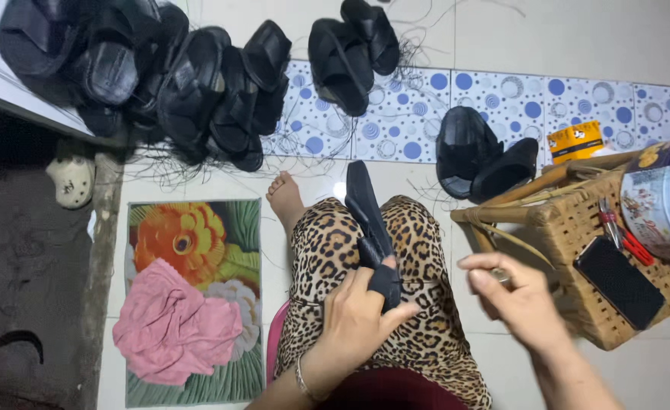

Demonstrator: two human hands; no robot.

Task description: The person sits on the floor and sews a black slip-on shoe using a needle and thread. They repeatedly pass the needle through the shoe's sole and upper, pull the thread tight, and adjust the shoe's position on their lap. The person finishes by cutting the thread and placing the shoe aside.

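Note:
My left hand (359, 317) grips the near end of a black sandal (368, 220) that lies edge-up along my lap, over leopard-print trousers (418, 304). My right hand (518, 296) is raised to the right of the sandal, fingers pinched together on something small and metallic that I cannot make out. A thin thread seems to run between the sandal and that hand. My bare foot (285, 196) rests on the tiled floor just beyond my knee.
A heap of black sandals (175, 76) lies at the far left, two more pairs (354, 49) (483, 156) further right. A wicker stool (578, 250) holds a dark phone (619, 282), red-handled pliers (623, 235) and a tin (665, 197). A pink cloth (175, 323) lies on a fish-print mat.

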